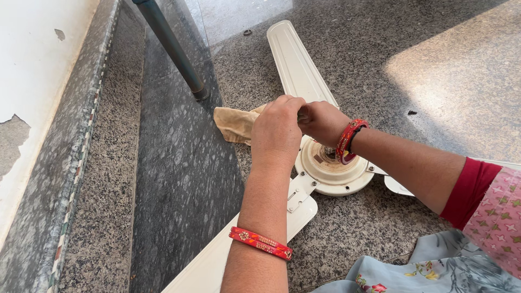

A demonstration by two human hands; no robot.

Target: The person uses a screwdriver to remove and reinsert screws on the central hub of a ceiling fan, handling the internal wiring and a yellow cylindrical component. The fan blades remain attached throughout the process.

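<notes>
Granite floor (380, 59), speckled grey, with a polished dark raised step (179, 163) and a speckled ledge against a peeling white wall (32, 65) on the left; sunlit patch at upper right. Ceiling fan (331, 168), cream-white, lying flat on the floor: one blade (296, 62) pointing away, one blade (217, 255) pointing toward the camera over the step's edge, a third mostly hidden under the right forearm; round motor hub at centre. Metal pole (173, 49), grey-blue, slanting down to the step near the far blade. Patterned pale-blue fabric (412, 271) at lower right. Cloth (236, 123), tan, bunched at the base of the far blade, just left of the hub. Left hand (277, 133), closed over the cloth, knuckles up, red bangle on the forearm. Right hand (321, 122), fingers curled and pressed against the left hand above the hub, red bangle at the wrist; whether it also grips the cloth cannot be told. Small dark ring (247, 32) on the floor beside the far blade's tip.
</notes>
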